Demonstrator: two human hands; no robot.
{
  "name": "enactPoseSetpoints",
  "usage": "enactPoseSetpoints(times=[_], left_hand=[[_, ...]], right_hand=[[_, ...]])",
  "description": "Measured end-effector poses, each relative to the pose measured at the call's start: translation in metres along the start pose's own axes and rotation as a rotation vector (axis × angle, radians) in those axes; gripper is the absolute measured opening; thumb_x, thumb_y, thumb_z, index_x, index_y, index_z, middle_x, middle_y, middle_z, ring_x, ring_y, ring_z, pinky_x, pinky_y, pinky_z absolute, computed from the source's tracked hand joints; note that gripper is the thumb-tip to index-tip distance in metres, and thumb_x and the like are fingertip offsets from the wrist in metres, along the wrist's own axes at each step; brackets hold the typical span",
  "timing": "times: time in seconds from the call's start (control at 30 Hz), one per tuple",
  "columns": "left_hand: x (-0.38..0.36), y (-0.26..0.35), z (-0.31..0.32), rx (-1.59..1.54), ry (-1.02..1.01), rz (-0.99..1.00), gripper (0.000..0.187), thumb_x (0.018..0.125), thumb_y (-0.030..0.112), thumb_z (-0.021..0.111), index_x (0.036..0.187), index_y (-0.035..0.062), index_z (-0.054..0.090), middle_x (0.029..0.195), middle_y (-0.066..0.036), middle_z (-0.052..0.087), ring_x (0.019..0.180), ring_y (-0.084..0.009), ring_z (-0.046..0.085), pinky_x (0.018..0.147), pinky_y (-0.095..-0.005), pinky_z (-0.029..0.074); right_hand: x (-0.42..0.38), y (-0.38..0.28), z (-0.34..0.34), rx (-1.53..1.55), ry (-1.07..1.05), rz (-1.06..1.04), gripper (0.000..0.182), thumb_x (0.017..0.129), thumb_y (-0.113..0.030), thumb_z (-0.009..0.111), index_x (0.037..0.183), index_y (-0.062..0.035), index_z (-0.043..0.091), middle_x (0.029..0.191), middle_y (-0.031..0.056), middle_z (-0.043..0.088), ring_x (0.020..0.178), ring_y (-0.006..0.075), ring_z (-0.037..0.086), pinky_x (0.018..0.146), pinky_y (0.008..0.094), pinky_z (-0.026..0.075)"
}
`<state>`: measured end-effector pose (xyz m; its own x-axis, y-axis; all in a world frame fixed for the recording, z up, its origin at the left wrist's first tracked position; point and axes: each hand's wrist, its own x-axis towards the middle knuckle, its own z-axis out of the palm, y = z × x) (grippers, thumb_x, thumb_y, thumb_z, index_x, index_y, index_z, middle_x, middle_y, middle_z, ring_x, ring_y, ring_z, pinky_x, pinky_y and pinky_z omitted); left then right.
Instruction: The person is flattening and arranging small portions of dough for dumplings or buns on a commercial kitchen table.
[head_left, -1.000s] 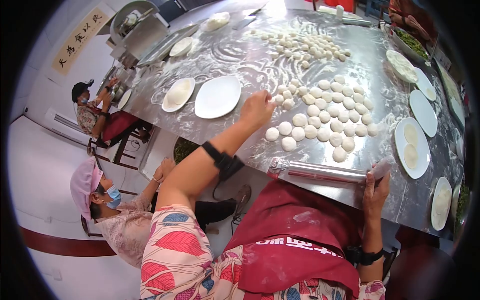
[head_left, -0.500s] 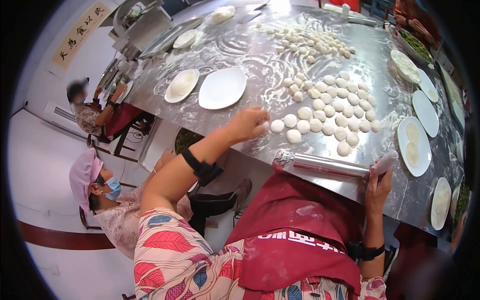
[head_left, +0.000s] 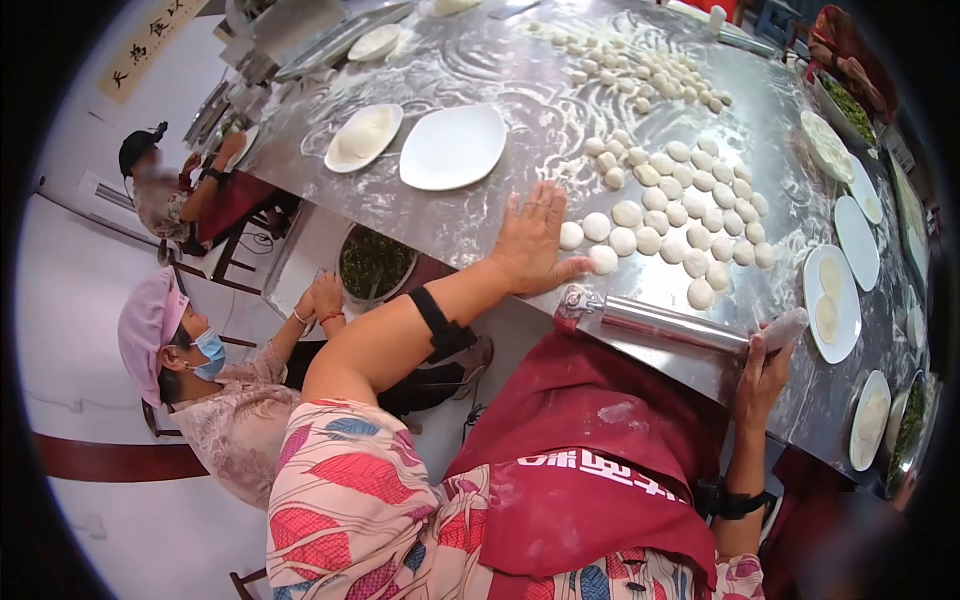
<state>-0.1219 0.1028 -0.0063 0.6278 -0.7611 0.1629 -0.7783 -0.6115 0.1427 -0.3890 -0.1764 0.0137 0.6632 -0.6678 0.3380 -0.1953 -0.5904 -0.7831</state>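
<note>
My left hand (head_left: 530,240) lies palm down on the floured steel table near its front edge, fingers stretched and thumb spread. Beside its thumb and fingertips are the leftmost flattened dough rounds (head_left: 623,240); whether the palm covers one is hidden. My right hand (head_left: 762,378) grips the near end of a metal rolling pin (head_left: 675,327) by its pale, floury handle. The pin lies along the table's front edge, its other end close to my red apron (head_left: 590,430). Several more flattened dough rounds are grouped beyond the pin.
Small dough pieces (head_left: 650,75) lie farther back. At left are an unoccupied white plate (head_left: 453,150) and a plate with dough (head_left: 362,140). Plates with wrappers (head_left: 832,305) line the right. A seated co-worker (head_left: 225,390) is by a bowl of greens (head_left: 375,262).
My left hand has gone from curled fingers above the table to spread flat beside the dough rounds. My right hand stays on the rolling pin. The camera view has shifted slightly.
</note>
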Motion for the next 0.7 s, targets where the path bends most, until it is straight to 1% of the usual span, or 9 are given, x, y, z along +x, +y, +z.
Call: enactPoseSetpoints(times=[0.1,0.2,0.23,0.33,0.43,0.53,0.57,0.63,0.7], left_hand=[[0.004,-0.001,-0.003,-0.016,-0.049,-0.019,0.107,0.081,0.074,0.042,0.143,-0.0097,0.017,0.148,-0.031,0.019,0.141,-0.0417,0.013,0.112,-0.0569,0.01],[0.005,-0.009,-0.01,-0.216,-0.086,0.019,0.103,0.083,0.069,0.044,0.142,-0.0107,0.017,0.149,-0.031,0.018,0.142,-0.0405,0.014,0.114,-0.0516,0.011],[0.005,-0.013,-0.012,-0.225,0.038,0.072,0.101,0.079,0.064,0.057,0.14,-0.0107,0.024,0.145,-0.03,0.026,0.138,-0.0412,0.023,0.111,-0.0467,0.023],[-0.009,0.011,-0.069,-0.121,-0.098,-0.233,0.096,0.067,0.056,0.074,0.132,-0.0058,0.038,0.131,-0.028,0.043,0.127,-0.0402,0.04,0.101,-0.0452,0.037],[-0.008,-0.002,-0.089,-0.027,-0.503,-0.318,0.09,0.062,0.055,0.079,0.121,-0.0045,0.047,0.109,-0.023,0.055,0.107,-0.0381,0.054,0.089,-0.0427,0.046],[0.002,-0.02,-0.061,-0.212,-0.236,-0.107,0.083,0.061,0.048,0.081,0.117,-0.0044,0.049,0.096,-0.02,0.06,0.093,-0.0364,0.061,0.082,-0.0402,0.049],[0.015,-0.019,-0.058,-0.401,-0.282,-0.199,0.074,0.066,0.038,0.081,0.116,-0.0059,0.05,0.098,-0.02,0.06,0.086,-0.0344,0.063,0.076,-0.0382,0.05],[0.052,-0.023,-0.047,-0.49,-0.16,-0.255,0.062,0.071,0.031,0.078,0.116,-0.0041,0.053,0.104,-0.021,0.058,0.086,-0.0329,0.063,0.076,-0.0365,0.05],[0.089,-0.025,-0.042,-0.456,-0.037,-0.247,0.05,0.076,0.023,0.073,0.116,-0.0008,0.055,0.109,-0.02,0.057,0.088,-0.0323,0.063,0.078,-0.036,0.051]], right_hand=[[0.004,0.004,-0.002,-0.015,-0.011,-0.029,0.038,0.097,-0.029,0.054,0.117,0.0036,0.051,0.102,0.0127,0.06,0.092,0.0199,0.058,0.083,0.0319,0.046],[0.001,0.011,-0.003,0.011,-0.021,-0.039,0.038,0.097,-0.028,0.055,0.117,0.0032,0.051,0.104,0.013,0.06,0.094,0.0205,0.058,0.084,0.0326,0.045],[0.0,0.01,-0.004,0.021,-0.021,-0.036,0.037,0.096,-0.028,0.055,0.117,0.0031,0.051,0.105,0.0131,0.06,0.094,0.0207,0.058,0.084,0.0328,0.045],[-0.001,-0.001,-0.009,0.009,-0.06,0.007,0.038,0.096,-0.028,0.056,0.118,0.0028,0.051,0.107,0.0138,0.06,0.096,0.0216,0.059,0.086,0.0329,0.045],[0.0,-0.007,-0.009,-0.025,-0.063,0.035,0.037,0.095,-0.027,0.056,0.118,0.0028,0.051,0.107,0.0145,0.06,0.098,0.0233,0.059,0.087,0.0337,0.045],[0.0,0.003,-0.003,-0.014,-0.004,-0.021,0.039,0.095,-0.027,0.056,0.119,0.0031,0.05,0.108,0.0158,0.06,0.099,0.0253,0.059,0.087,0.0352,0.045],[0.0,0.002,-0.002,0.014,0.007,-0.035,0.038,0.095,-0.026,0.056,0.118,0.004,0.05,0.105,0.0178,0.06,0.096,0.0282,0.06,0.085,0.0368,0.046],[0.001,-0.001,-0.001,0.06,0.03,-0.064,0.037,0.094,-0.023,0.057,0.115,0.0059,0.05,0.099,0.0218,0.06,0.09,0.0338,0.06,0.079,0.0399,0.047],[0.001,0.003,-0.005,-0.007,-0.029,-0.054,0.041,0.095,-0.027,0.056,0.121,0.0043,0.048,0.107,0.0188,0.06,0.096,0.0293,0.06,0.084,0.0374,0.046]])
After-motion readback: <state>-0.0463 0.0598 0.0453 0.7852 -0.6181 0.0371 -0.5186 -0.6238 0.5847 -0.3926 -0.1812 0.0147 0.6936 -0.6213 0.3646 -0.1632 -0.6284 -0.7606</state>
